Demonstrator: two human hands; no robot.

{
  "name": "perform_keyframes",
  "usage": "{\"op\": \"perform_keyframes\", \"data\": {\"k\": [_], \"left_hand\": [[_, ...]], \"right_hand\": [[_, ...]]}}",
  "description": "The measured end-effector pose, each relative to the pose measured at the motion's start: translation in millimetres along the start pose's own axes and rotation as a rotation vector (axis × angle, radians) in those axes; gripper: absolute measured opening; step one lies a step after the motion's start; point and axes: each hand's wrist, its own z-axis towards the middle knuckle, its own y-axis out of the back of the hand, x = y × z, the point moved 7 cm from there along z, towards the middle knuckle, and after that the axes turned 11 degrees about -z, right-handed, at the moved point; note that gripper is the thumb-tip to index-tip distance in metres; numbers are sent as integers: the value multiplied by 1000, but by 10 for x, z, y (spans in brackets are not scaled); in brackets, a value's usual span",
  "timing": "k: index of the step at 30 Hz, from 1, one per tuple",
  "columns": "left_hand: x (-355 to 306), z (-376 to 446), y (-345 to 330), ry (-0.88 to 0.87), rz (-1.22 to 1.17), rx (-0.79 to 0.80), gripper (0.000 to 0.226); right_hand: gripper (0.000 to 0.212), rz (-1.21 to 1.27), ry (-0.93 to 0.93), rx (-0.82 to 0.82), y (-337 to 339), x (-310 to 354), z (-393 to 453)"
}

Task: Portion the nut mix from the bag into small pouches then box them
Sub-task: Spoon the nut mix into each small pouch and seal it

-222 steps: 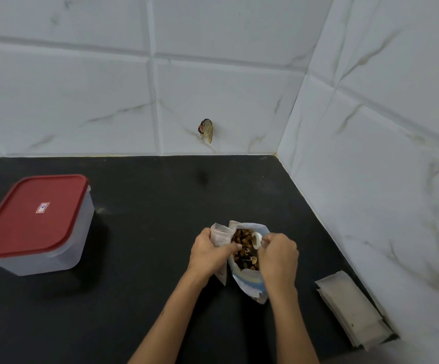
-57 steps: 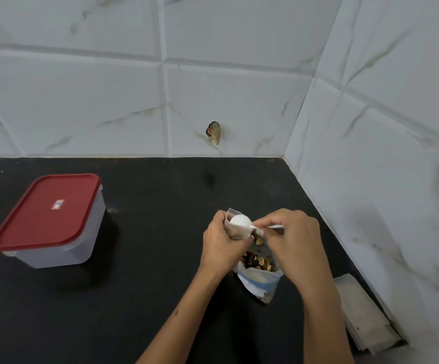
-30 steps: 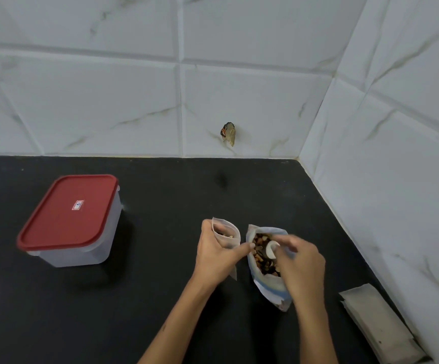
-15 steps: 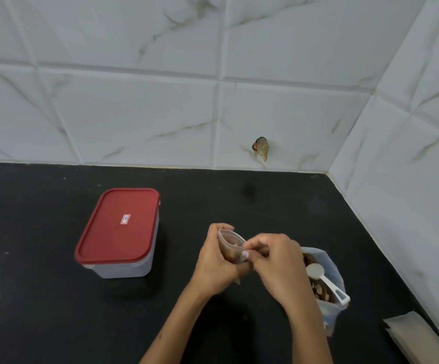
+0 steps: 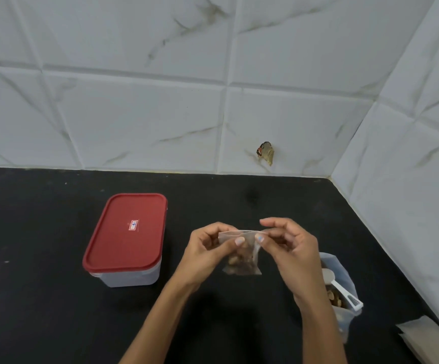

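Clear pouch of nuts, top edge pinched by left hand and right hand; we press seal fully across

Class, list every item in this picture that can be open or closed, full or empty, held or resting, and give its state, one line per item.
small pouch: held up above the counter, nuts in its lower part, top edge pinched flat
left hand: pinches the pouch top
right hand: pinches the pouch top
nut mix bag: open, standing, nuts inside
white scoop: resting in the bag, unheld
box: red lid on
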Motion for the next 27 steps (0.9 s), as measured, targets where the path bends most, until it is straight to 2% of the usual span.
{"op": "perform_keyframes", "data": {"k": [3,8,11,19,27], "left_hand": [[6,21,17,-11,-19,-23,16],[27,14,36,0,-24,-40,23],[45,5,61,15,-30,-58,20],[24,35,110,-10,27,-39,20],[98,45,135,82,10,-16,23]], "right_hand": [[25,62,-36,5,-44,-53,18],[11,51,-74,156,-185,-138,16],[9,104,-71,124,-228,-161,21],[7,223,-202,28,-317,-328,12],[6,258,-240,-36,-307,-391,-1]]}}
